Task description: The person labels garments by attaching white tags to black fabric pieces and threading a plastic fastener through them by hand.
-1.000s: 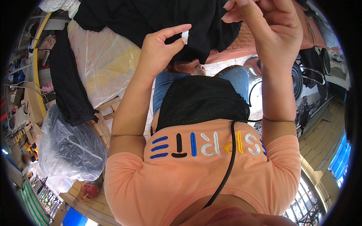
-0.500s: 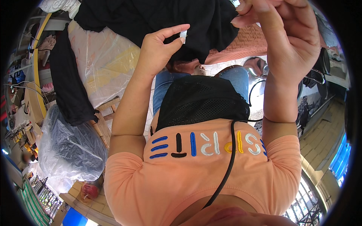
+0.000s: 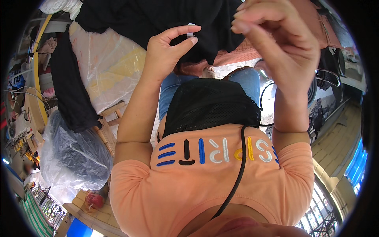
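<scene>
My left hand point(image 3: 167, 49) is at the near edge of a black cloth point(image 3: 130, 15). A small white label point(image 3: 190, 34) lies against its index finger, part of it behind that finger. The thumb tip stands a little apart from the index tip, and the other fingers are hidden. Raised on the right, my right hand point(image 3: 286, 43) has its thumb and index tips brought together in a pinch. Whatever is between them, if anything, is too small to make out. Below and behind that hand, an orange-pink patterned cloth point(image 3: 252, 49) shows.
A plastic-covered slab point(image 3: 110, 67) leans at the left, with a black cloth piece point(image 3: 71, 87) beside it. Nearer stands a clear plastic bag point(image 3: 75, 154). A black cable point(image 3: 241, 173) runs down my shirt, and a black mesh pouch point(image 3: 209, 104) rests at my waist.
My right hand has come left and slightly down, over the edge of the black cloth. The white label has shifted up behind my left index finger, and the thumb has come off it.
</scene>
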The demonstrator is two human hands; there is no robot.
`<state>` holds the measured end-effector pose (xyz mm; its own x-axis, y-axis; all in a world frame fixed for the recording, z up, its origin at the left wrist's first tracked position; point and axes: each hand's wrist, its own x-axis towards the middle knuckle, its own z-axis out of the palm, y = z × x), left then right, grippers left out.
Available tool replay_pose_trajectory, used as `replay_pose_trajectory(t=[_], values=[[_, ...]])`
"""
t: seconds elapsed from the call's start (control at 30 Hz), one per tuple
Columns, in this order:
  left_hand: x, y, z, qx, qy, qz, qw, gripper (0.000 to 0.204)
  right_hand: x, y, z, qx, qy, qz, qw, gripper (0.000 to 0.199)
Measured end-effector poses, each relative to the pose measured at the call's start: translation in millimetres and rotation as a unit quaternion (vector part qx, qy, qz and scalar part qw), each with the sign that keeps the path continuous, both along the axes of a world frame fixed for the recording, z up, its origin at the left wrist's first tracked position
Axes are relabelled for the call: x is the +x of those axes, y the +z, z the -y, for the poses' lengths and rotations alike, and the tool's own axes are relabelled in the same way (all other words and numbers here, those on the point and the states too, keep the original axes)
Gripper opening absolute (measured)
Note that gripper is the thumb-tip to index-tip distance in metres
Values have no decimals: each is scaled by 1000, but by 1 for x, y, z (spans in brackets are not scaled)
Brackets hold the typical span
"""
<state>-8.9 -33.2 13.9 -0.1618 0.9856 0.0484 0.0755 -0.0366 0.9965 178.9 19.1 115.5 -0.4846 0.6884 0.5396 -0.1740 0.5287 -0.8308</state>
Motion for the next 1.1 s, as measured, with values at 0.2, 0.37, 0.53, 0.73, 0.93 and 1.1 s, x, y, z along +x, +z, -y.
replay_pose_trajectory(t=[0.2, 0.37, 0.53, 0.73, 0.93, 1.1], values=[[4, 11, 2, -18, -40, 26, 999, 28, 4, -43, 0, 21, -55, 177, 983, 13], [3, 15, 6, -18, -53, 6, 998, 30, 4, -59, 4, 79, -113, 252, 958, 15], [3, 18, 8, -18, -58, -6, 998, 30, 3, -65, 0, 146, -124, 256, 948, 11], [3, 18, 8, -5, -60, -8, 998, 29, 2, -67, 1, 158, -126, 257, 945, 12], [3, 19, 8, -14, -60, -13, 998, 29, 2, -66, 1, 166, -127, 262, 942, 12], [4, 19, 8, -9, -61, -13, 998, 29, 2, -65, 1, 168, -127, 265, 941, 12]])
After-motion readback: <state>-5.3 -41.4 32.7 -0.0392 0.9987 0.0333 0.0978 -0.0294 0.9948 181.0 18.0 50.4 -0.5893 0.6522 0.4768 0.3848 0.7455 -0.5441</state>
